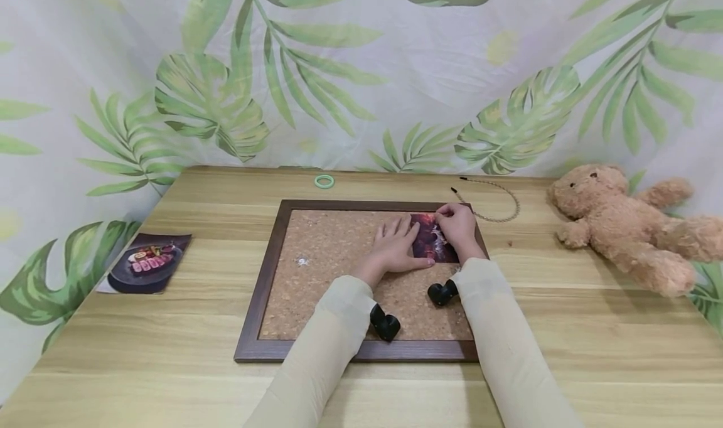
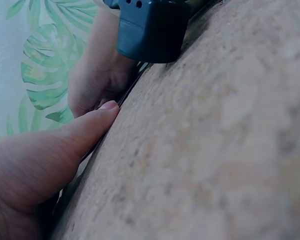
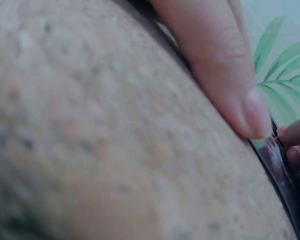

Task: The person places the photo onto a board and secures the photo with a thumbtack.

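A dark red and purple picture card [image 1: 425, 240] lies on the upper right of a framed cork board [image 1: 324, 271]. My left hand [image 1: 393, 247] rests with fingers spread on the cork and the card's left side, its thumb along the card's lower edge. My right hand [image 1: 459, 226] is at the card's upper right, thumb and forefinger pinched together at its top edge; the contact itself is partly covered. In the right wrist view the left thumb [image 3: 225, 65] shows large, and the right fingers [image 3: 295, 155] are beside the card [image 3: 274, 155].
A food picture [image 1: 152, 262] lies at the table's left edge. Behind the board are a mint green ring [image 1: 324, 181] and a thin cord with black ends [image 1: 516, 202]. A brown teddy bear [image 1: 621, 224] lies to the right. Black wrist devices [image 1: 386, 323] hang over the board.
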### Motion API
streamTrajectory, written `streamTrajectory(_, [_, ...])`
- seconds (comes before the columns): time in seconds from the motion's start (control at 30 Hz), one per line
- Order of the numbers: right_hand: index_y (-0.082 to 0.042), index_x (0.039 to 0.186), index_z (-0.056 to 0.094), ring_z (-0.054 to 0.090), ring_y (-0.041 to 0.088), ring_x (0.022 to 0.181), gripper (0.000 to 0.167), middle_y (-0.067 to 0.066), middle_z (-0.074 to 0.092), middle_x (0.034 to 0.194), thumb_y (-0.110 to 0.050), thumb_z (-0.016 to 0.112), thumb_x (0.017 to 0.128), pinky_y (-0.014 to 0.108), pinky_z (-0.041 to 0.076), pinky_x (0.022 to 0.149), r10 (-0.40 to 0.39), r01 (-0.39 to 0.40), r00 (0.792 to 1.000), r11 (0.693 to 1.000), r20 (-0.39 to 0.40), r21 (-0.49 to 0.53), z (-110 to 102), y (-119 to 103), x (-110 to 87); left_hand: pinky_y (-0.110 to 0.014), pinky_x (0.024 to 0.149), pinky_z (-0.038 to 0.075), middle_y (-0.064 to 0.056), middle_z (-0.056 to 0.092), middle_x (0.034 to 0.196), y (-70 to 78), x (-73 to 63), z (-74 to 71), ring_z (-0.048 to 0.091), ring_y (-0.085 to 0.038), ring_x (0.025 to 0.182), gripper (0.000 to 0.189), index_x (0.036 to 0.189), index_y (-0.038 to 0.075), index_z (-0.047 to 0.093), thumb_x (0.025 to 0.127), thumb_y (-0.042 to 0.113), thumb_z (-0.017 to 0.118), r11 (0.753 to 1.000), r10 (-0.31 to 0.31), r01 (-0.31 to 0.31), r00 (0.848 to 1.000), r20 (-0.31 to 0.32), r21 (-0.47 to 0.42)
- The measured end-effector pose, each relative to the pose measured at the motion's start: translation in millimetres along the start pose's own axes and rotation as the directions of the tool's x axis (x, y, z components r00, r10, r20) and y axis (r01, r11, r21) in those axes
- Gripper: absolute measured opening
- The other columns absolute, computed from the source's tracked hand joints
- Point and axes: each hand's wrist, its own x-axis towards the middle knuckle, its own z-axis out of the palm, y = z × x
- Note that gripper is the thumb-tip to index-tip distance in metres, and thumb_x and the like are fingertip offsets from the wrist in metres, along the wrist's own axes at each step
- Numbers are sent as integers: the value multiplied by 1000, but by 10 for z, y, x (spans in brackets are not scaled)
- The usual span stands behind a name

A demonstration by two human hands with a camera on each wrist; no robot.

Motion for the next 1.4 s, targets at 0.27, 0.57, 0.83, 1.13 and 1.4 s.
streamTrajectory(0.27, [-2, 77, 67, 52, 24, 67, 13, 11, 62, 76, -8, 56, 75, 32, 41, 60, 30, -30, 999, 1000, 45, -6, -49, -65, 14, -45, 98, -1, -8, 1, 143, 5, -13, -17, -4, -22, 128, 87, 139, 14, 16, 75, 65, 44, 1000, 7, -7, 1000, -7, -11])
streamTrajectory(0.57, [-1, 80, 66, 52, 25, 68, 14, 12, 61, 80, -10, 55, 77, 33, 41, 62, 36, -35, 992, 999, 121, -11, -100, -104, 29, -42, 98, -4, -6, 0, 144, 3, 4, -15, -6, -20, 128, 87, 139, 16, 16, 74, 65, 45, 1000, -5, 5, 1000, -1, -28])
streamTrajectory(0.83, [6, 105, 56, 57, 23, 73, 30, 21, 57, 92, -17, 52, 86, 29, 46, 63, 122, -195, 965, 926, 232, 323, -178, -93, 28, -43, 99, -3, -7, 1, 143, 22, -24, -50, -5, -23, 128, 90, 139, 15, 16, 72, 63, 50, 997, -32, 31, 999, -7, -77])
streamTrajectory(1.13, [9, 113, 49, 56, 22, 82, 38, 24, 54, 102, -19, 50, 87, 39, 43, 77, 10, -112, 964, 920, 265, 375, -577, -205, 44, -52, 96, -2, -11, 4, 143, -89, -151, -276, -3, -30, 127, 86, 140, 13, 15, 76, 59, 49, 986, -68, 57, 995, -69, -156])
streamTrajectory(1.4, [8, 114, 50, 55, 17, 82, 45, 9, 57, 96, -28, 51, 87, 31, 43, 74, -140, 64, 960, 952, 241, 299, -1052, -209, 8, -51, 96, -3, -12, 8, 142, -497, -478, -625, 2, -31, 127, 82, 139, 10, 16, 79, 55, 49, 981, -70, 42, 987, -145, -190])
